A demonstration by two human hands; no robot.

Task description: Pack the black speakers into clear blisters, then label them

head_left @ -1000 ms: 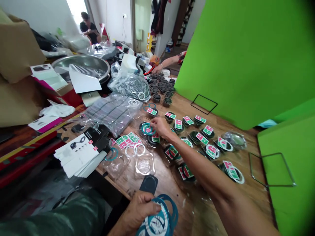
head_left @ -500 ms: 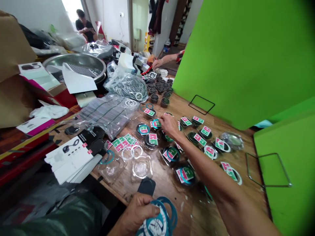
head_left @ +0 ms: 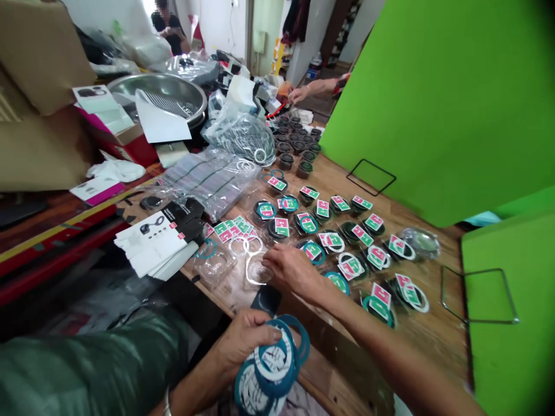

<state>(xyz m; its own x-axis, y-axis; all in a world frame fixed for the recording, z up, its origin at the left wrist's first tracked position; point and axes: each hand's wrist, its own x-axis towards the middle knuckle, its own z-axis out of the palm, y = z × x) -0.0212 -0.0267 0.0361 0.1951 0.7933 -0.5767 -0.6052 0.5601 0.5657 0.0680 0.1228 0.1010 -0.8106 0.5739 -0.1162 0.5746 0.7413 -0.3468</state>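
My left hand (head_left: 247, 341) is closed on a stack of flat teal and white rings (head_left: 273, 361), held low over the front edge of the table. My right hand (head_left: 288, 268) has its fingertips pinched on a thin white ring (head_left: 248, 273), partly covered by the fingers, above a clear plastic shell (head_left: 259, 267). Another clear shell (head_left: 213, 264) lies to its left, with loose white rings (head_left: 238, 246) behind. Right of my hand stand rows of dark round packs, topped with pink-and-green cards (head_left: 281, 226) and teal or white rings (head_left: 313, 252).
Printed white cards (head_left: 150, 242) and a plastic-wrapped stack (head_left: 208, 182) lie left. Behind are bagged rings (head_left: 243, 138), a metal basin (head_left: 200, 101) and dark cups (head_left: 304, 167). Green panels (head_left: 390, 115) border the right. Another person's hand (head_left: 299, 94) reaches in at the back; someone sits farther off.
My right hand has drawn back from the packs toward the clear shells, and a white ring now shows at its fingers. My left hand keeps the ring stack. The view has shifted slightly.
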